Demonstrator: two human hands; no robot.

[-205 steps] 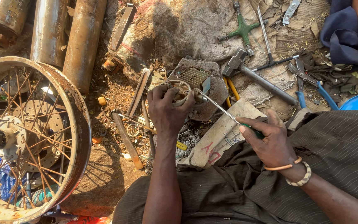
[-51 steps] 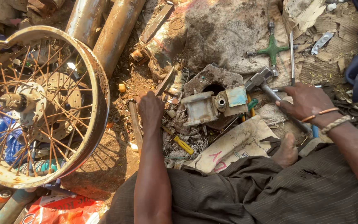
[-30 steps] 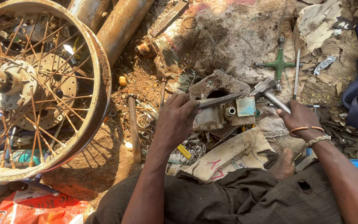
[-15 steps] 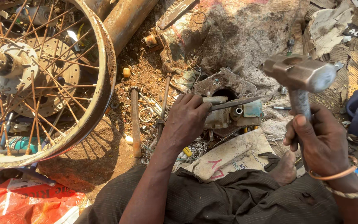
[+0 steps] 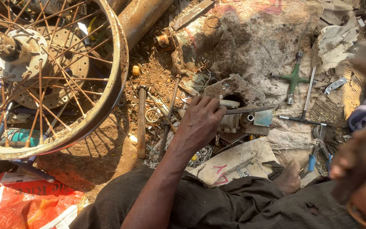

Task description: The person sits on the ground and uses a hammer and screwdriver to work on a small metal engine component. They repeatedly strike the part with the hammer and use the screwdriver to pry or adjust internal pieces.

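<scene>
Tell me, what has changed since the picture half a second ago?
The right hand, which held a hammer raised over the work, has come up close to the camera and is blurred; the hammer head is out of view. The left hand still holds the flat bar on the metal part.

Harsh sunlight, hard dark shadows, sharp centre; the right hand (image 5: 361,169) is a close blur.

A red-and-orange plastic bag (image 5: 26,203) with white patches lies crumpled at the lower left, below the rusty wheel rim (image 5: 102,110). A pale sack (image 5: 234,163) — off-white, creased, with red and dark markings — lies flat at the lower centre (just beside a bare foot (image 5: 288,178)). Behind the spokes shows a teal wrapper (image 5: 15,135), partly hidden.
</scene>
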